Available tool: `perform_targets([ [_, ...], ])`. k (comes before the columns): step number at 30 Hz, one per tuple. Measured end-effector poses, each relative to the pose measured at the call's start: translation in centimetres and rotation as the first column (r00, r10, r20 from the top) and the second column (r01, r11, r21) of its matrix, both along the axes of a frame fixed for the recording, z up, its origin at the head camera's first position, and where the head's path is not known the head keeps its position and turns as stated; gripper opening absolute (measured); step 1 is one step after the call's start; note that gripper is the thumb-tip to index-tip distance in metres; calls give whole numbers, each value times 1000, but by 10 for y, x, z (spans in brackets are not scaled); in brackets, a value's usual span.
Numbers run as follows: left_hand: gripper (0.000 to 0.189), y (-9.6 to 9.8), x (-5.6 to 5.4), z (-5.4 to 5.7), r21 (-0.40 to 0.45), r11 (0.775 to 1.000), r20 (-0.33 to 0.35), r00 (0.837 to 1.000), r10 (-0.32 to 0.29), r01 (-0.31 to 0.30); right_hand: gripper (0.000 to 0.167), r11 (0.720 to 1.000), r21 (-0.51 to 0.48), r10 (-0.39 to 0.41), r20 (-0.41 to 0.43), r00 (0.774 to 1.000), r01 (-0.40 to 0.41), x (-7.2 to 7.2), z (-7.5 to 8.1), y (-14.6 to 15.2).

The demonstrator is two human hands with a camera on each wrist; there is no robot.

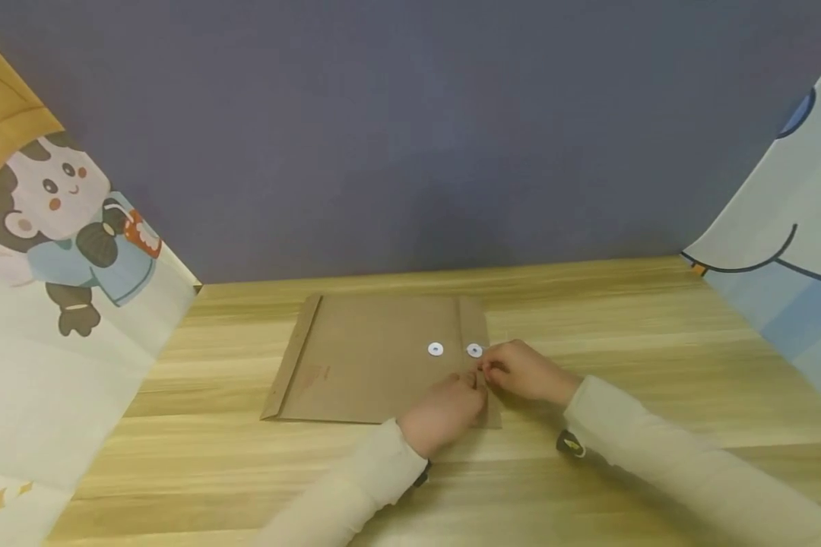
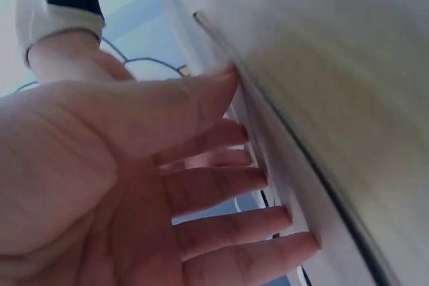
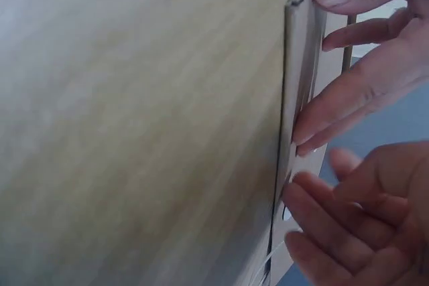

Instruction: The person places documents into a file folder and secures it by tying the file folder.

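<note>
A brown paper document envelope [image 1: 383, 334] lies flat, with two white button discs [image 1: 435, 349] by its right-hand flap. My left hand [image 1: 446, 410] rests at the flap's lower part. Its fairly straight fingers [image 2: 234, 226] touch the paper and the thumb meets the edge in the left wrist view. Just right of the outer disc is my right hand [image 1: 523, 370], its fingers bent near the flap edge. A thin white string [image 3: 269, 256] runs by these fingertips in the right wrist view; I cannot tell whether they pinch it.
The envelope lies on a wood-grain table [image 1: 609, 327]. Behind stands a dark grey wall [image 1: 410, 137]. Cartoon-printed panels [image 1: 55, 395] flank the table on both sides. Dark straps [image 1: 570, 443] show at my wrists below the pale sleeves.
</note>
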State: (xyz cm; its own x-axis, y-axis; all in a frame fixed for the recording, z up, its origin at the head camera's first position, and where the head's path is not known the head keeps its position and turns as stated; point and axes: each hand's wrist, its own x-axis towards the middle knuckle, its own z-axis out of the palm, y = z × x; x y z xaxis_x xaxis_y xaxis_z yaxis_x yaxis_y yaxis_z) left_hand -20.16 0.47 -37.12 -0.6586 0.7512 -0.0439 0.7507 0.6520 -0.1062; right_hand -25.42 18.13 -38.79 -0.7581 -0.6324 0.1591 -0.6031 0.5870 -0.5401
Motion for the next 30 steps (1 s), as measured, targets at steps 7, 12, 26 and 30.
perform_targets([
  [7,31,10,5,-1,-49,998,-20,999,43,-44,16,984,31,-170,-74,983,173,-10,1,-4],
  [12,29,13,6,-1,-57,995,9,996,87,-86,10,983,125,-128,-71,989,136,-23,3,-3],
  [26,24,16,3,-5,-40,995,-31,996,86,-87,18,994,36,-108,193,975,103,-41,16,-23],
  [30,22,17,4,-3,-41,995,-9,996,89,-89,20,985,93,-165,269,949,145,-50,17,-34],
])
